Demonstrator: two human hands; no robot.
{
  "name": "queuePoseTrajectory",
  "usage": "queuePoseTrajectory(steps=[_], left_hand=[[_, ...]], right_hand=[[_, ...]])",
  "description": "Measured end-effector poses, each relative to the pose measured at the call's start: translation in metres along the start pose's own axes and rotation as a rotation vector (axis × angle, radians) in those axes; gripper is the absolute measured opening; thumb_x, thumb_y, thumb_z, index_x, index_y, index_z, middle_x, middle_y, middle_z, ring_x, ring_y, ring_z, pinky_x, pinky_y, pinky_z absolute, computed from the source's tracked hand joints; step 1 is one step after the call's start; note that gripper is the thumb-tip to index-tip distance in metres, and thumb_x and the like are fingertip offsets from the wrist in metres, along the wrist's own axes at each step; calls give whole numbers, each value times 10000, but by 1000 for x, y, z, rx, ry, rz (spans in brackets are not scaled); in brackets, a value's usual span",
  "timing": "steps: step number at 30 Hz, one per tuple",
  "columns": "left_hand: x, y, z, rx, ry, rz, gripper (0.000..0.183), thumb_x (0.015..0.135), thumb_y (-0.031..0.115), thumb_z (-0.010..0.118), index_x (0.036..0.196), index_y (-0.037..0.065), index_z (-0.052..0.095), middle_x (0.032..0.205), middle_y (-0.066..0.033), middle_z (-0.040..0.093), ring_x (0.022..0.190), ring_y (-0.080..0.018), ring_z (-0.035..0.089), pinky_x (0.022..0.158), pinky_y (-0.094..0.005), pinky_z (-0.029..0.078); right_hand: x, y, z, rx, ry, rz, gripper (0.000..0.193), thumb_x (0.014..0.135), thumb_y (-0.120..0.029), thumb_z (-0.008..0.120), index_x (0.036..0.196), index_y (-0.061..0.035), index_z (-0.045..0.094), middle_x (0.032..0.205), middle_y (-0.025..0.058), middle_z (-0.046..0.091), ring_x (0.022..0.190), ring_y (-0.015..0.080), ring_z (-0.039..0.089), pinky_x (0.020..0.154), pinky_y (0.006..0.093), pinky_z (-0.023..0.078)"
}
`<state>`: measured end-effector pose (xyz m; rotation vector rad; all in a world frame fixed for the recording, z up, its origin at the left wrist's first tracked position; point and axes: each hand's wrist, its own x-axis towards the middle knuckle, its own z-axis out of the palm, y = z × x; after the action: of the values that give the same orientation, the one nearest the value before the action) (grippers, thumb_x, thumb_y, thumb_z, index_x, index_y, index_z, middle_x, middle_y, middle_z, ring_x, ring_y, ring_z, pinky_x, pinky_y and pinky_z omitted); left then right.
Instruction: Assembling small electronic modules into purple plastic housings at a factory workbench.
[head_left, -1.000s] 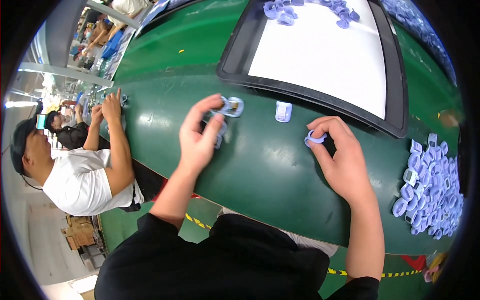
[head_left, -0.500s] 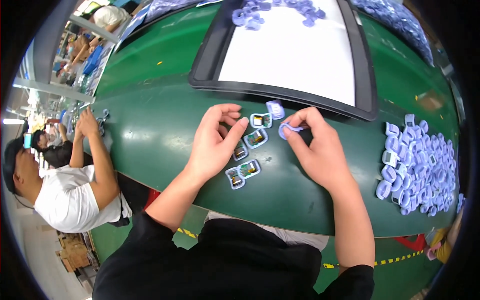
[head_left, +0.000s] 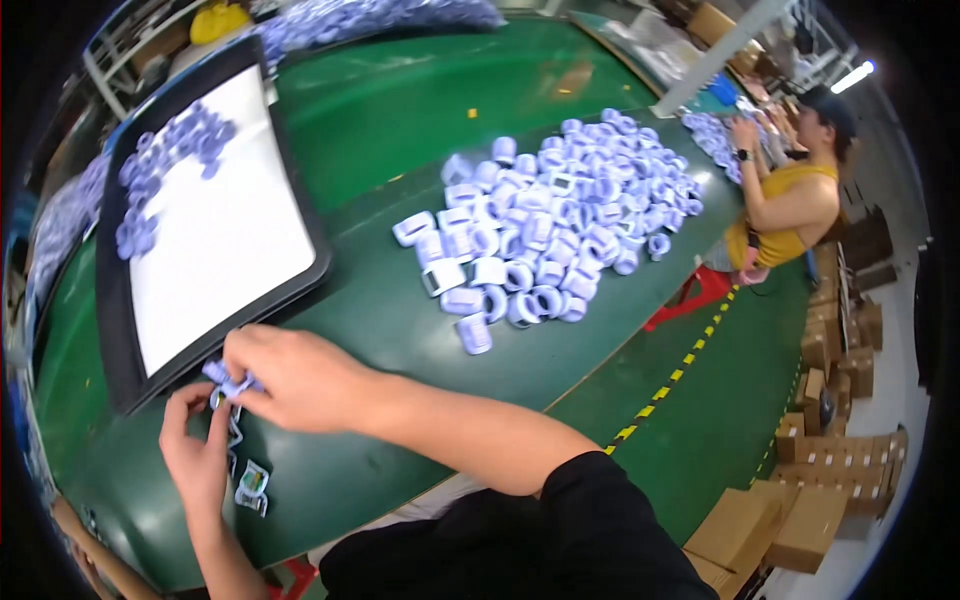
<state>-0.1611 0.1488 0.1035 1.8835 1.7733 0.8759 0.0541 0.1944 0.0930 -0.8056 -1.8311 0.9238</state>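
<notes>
My right hand (head_left: 295,378) reaches across to the tray's near corner, its thumb and fingers pinched on a lavender plastic casing (head_left: 230,380). Close beneath it, my left hand (head_left: 197,450) has its thumb and index finger drawn together around something small, mostly hidden by the fingers. Beside my left hand lies an opened casing (head_left: 252,482) with a green circuit board inside. Further casings (head_left: 235,430) between it and the hands show only their edges. The black-rimmed tray (head_left: 312,250) stands just beyond, with a white sheet (head_left: 220,230) and a cluster of lavender casings (head_left: 170,160) in it.
A large heap of lavender casings (head_left: 560,230) covers the green table to the right. A bag of similar parts (head_left: 380,25) lies along the far side. A co-worker in a yellow top (head_left: 795,200) sits at the far right. Cardboard boxes (head_left: 745,530) stand on the floor.
My view has swung to the right. My hands were apart, the left one loosely open and the right pinching a casing; now they meet, and my left fingers have closed in.
</notes>
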Motion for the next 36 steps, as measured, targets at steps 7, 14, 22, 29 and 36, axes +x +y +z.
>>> queuePoseTrajectory(steps=[7,14,22,29,36], left_hand=[[8,37,-6,-133,-74,152,176,861,-75,694,1020,-29,634,1017,-89,648,946,-156,625,870,-276,511],[5,30,1,-775,-152,-35,209,894,-77,639,1095,-40,594,1103,-97,573,991,-140,571,860,-249,485],[8,30,16,-1194,-247,-196,369,968,-31,616,1334,-50,577,1226,-135,683,1111,-160,655,973,-284,521],[11,30,3,-1200,-297,-303,342,999,25,594,1326,-49,533,1205,-257,684,1026,-284,729,850,-331,619],[8,28,11,-1328,-268,-297,298,999,43,612,1271,-72,574,1063,-166,721,940,-213,728,827,-321,627]], right_hand=[[-4,-8,-13,105,132,-5,188,808,0,660,910,-42,507,897,114,574,786,314,602,670,397,491],[4,-4,-6,98,219,59,177,835,2,672,936,-48,535,846,94,595,707,216,595,647,334,486],[3,-6,-17,225,166,65,377,899,70,649,1243,19,504,1025,96,609,901,182,643,846,313,531],[4,-10,-23,231,166,143,272,1000,12,562,1265,68,588,1061,118,684,883,154,678,850,280,531],[3,-4,-32,215,95,120,353,1023,-29,542,1353,93,522,1163,171,681,902,153,666,899,291,514]])
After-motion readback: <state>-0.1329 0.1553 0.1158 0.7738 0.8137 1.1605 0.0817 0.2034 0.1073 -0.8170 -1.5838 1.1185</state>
